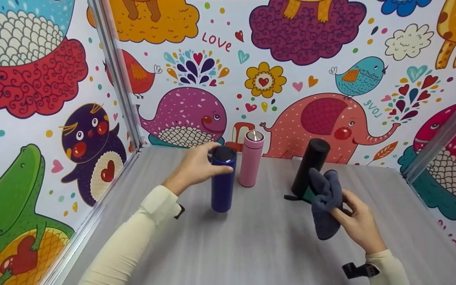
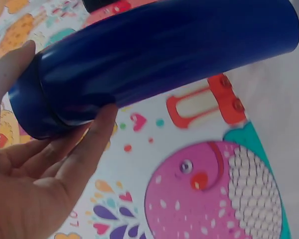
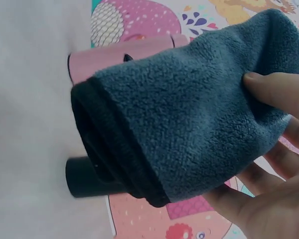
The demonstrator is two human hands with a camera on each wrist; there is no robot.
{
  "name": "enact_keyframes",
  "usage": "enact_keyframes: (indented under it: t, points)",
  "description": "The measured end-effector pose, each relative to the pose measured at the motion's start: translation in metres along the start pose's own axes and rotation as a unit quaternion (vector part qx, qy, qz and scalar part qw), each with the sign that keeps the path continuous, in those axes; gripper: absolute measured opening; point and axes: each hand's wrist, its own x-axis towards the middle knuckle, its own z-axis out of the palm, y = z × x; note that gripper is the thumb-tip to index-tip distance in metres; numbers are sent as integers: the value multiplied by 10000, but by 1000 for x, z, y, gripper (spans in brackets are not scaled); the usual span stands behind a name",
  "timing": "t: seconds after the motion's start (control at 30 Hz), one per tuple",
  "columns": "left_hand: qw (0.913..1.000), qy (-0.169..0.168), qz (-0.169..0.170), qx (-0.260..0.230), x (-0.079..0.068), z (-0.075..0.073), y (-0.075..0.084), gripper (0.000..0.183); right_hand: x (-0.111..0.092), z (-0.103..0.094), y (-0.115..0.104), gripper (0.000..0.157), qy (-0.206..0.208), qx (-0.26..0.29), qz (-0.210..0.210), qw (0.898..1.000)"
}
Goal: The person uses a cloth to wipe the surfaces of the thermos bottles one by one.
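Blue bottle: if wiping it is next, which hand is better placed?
Probably the right hand: it holds the grey-blue cloth, while the left hand grips the blue bottle near its top. Cloth and bottle are apart, so the right would need to reach across.

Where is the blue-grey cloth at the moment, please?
In the head view, the blue-grey cloth is on the right side, held by the right hand, its upper part overlapping the lower part of the black bottle behind it.
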Motion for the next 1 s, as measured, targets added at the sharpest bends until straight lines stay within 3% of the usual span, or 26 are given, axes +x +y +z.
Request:
enact_keyframes:
  t: [0.23, 0.43, 1.0]
  points:
    - [9982, -355, 256, -414, -10, 31, 4, 66, 3, 13, -35, 37, 188, 537, -149, 9983]
    - [9970, -539, 348, -427, -13, 49, 5, 65, 5, 25, -44, 39, 193, 834, -201, 9961]
    - [9956, -760, 292, -462, -18, 68, 3, 75, 32, 72, -66, 37, -70, 1607, -956, 9823]
